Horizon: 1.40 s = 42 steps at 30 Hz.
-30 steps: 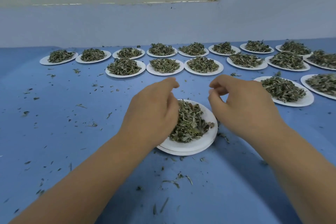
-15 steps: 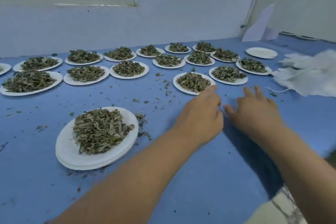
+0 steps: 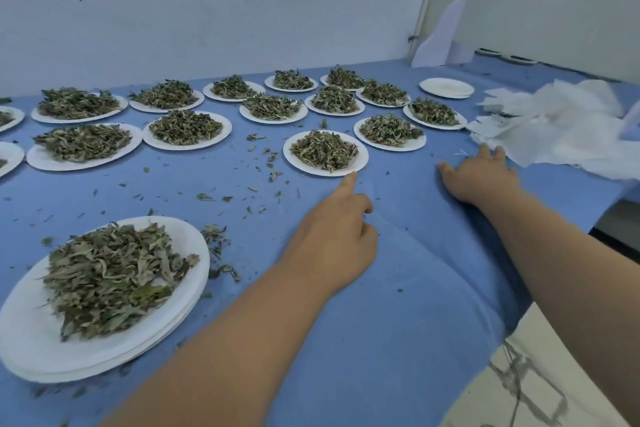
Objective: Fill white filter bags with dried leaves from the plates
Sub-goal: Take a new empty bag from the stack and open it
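Right hand (image 3: pixel 479 177) open and empty near the bags (image 3: pixel 561 125), left (image 3: pixel 337 236) loosely curled, empty: risks snagging several bags or brushing the plate (image 3: pixel 325 168).

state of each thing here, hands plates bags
left hand: empty, forefinger out toward a plate
right hand: empty, fingers spread, at the bag pile's edge
near plate stack: heaped with leaves
far empty plates: bare
filter bags: loose pile, unfilled
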### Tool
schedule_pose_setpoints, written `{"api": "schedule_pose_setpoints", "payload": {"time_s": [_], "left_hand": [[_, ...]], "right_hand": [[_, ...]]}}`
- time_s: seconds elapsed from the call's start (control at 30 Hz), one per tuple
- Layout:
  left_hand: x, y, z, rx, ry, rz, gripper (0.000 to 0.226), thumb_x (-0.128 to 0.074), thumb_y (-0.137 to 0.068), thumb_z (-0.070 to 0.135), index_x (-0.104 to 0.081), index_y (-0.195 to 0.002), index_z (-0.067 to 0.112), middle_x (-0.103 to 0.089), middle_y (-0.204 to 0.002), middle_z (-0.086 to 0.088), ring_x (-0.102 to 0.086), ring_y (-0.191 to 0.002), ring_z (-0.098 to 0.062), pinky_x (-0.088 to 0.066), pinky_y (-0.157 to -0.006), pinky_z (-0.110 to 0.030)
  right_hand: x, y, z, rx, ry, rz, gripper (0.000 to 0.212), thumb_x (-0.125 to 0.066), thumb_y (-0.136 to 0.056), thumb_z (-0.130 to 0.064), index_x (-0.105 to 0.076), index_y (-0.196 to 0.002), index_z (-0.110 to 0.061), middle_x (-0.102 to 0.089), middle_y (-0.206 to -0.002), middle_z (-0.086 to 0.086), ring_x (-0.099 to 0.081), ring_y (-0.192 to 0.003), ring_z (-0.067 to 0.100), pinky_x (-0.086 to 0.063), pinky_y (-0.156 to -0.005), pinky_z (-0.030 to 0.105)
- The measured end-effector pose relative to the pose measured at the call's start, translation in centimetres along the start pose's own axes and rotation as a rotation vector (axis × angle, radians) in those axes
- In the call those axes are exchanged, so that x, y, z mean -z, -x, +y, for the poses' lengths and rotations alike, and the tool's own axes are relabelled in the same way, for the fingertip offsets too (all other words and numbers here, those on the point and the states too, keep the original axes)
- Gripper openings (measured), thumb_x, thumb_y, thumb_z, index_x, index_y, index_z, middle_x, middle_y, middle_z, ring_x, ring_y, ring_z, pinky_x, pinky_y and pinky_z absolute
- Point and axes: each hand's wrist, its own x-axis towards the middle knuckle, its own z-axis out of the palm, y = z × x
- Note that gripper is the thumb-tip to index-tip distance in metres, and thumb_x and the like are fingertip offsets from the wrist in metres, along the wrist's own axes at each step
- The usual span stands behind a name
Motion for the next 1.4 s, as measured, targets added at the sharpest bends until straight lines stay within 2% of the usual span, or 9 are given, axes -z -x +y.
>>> {"api": "schedule_pose_setpoints", "payload": {"time_s": [0.27,0.4,0.6,0.73,1.0,1.13,1.23,1.33,1.4], "left_hand": [[-0.5,-0.1,-0.4,0.006,0.054,0.005,0.025,-0.045,-0.094,0.021,-0.060,-0.112,0.028,-0.014,-0.166,0.015,-0.064,-0.096,-0.016,-0.053,-0.084,-0.035],[-0.5,-0.4,-0.5,0.011,0.042,0.012,0.024,-0.046,-0.093,0.021,-0.061,-0.111,0.029,-0.016,-0.166,0.016,-0.062,-0.079,-0.012,-0.054,-0.079,-0.034],[-0.6,-0.4,-0.5,0.009,0.056,0.017,0.023,-0.047,-0.093,0.020,-0.061,-0.110,0.029,-0.017,-0.165,0.017,-0.064,-0.075,-0.006,-0.056,-0.075,-0.036],[-0.6,-0.4,-0.5,0.013,0.063,0.019,0.023,-0.047,-0.093,0.020,-0.061,-0.109,0.029,-0.018,-0.165,0.018,-0.066,-0.080,-0.005,-0.057,-0.075,-0.037],[-0.6,-0.3,-0.4,0.011,0.086,0.017,0.024,-0.048,-0.093,0.019,-0.062,-0.110,0.028,-0.019,-0.165,0.016,-0.067,-0.091,-0.007,-0.057,-0.080,-0.038],[-0.6,-0.3,-0.4,0.008,0.098,0.033,0.029,-0.048,-0.092,0.018,-0.060,-0.116,0.028,-0.023,-0.164,0.016,-0.063,-0.092,-0.009,-0.054,-0.083,-0.036],[-0.5,-0.4,-0.4,0.012,0.103,0.068,0.042,-0.047,-0.090,0.019,-0.049,-0.130,0.031,-0.043,-0.153,0.011,-0.058,-0.105,-0.013,-0.052,-0.085,-0.037],[-0.6,-0.4,-0.5,0.059,0.189,0.099,0.059,-0.054,-0.089,0.029,-0.031,-0.142,0.039,-0.055,-0.127,0.007,-0.057,-0.111,-0.014,-0.053,-0.088,-0.042],[-0.6,-0.4,-0.6,0.072,0.268,0.105,0.079,-0.065,-0.085,0.045,-0.018,-0.149,0.044,-0.048,-0.144,0.007,-0.054,-0.125,-0.016,-0.051,-0.098,-0.041]], "right_hand": [[0.2,-2.5,0.7,0.030,-0.070,0.085,0.055,-0.028,-0.103,-0.043,-0.064,-0.107,-0.002,-0.061,-0.127,0.022,-0.052,-0.118,0.036,-0.043,-0.099,0.043],[0.0,-2.2,0.5,0.042,-0.217,0.164,0.040,-0.033,-0.105,-0.019,-0.047,-0.068,-0.009,-0.065,-0.102,0.018,-0.049,-0.083,0.028,-0.040,-0.076,0.034],[0.1,-1.7,1.2,0.083,-0.151,0.259,0.026,-0.053,-0.092,-0.004,-0.049,-0.067,-0.008,-0.051,-0.072,0.011,-0.047,-0.075,0.030,-0.039,-0.066,0.034],[1.0,-1.4,1.5,0.139,-0.161,0.315,0.013,-0.060,-0.090,-0.004,-0.073,-0.087,-0.005,-0.068,-0.092,0.019,-0.057,-0.089,0.036,-0.050,-0.075,0.036],[-0.1,-0.9,1.7,0.253,-0.311,0.359,0.018,-0.054,-0.084,0.006,-0.062,-0.088,-0.010,-0.065,-0.098,0.015,-0.049,-0.088,0.029,-0.042,-0.073,0.035],[-0.8,1.4,-0.3,0.435,-0.480,0.477,0.026,-0.049,-0.086,0.006,-0.068,-0.094,-0.010,-0.069,-0.100,0.012,-0.062,-0.094,0.032,-0.044,-0.079,0.030],[-0.1,4.0,-2.7,0.485,-0.689,0.453,0.021,-0.059,-0.090,-0.005,-0.069,-0.087,-0.024,-0.069,-0.084,-0.007,-0.064,-0.076,0.014,-0.046,-0.068,0.022],[1.0,7.6,-5.5,0.433,-1.285,0.173,0.017,-0.074,-0.086,-0.007,-0.073,-0.085,-0.025,-0.074,-0.083,-0.004,-0.062,-0.063,0.005,-0.050,-0.059,0.019],[1.8,9.9,-7.1,0.461,-1.621,-0.084,0.018,-0.076,-0.085,0.000,-0.072,-0.088,-0.017,-0.075,-0.091,0.002,-0.067,-0.076,0.010,-0.052,-0.065,0.022]]}}
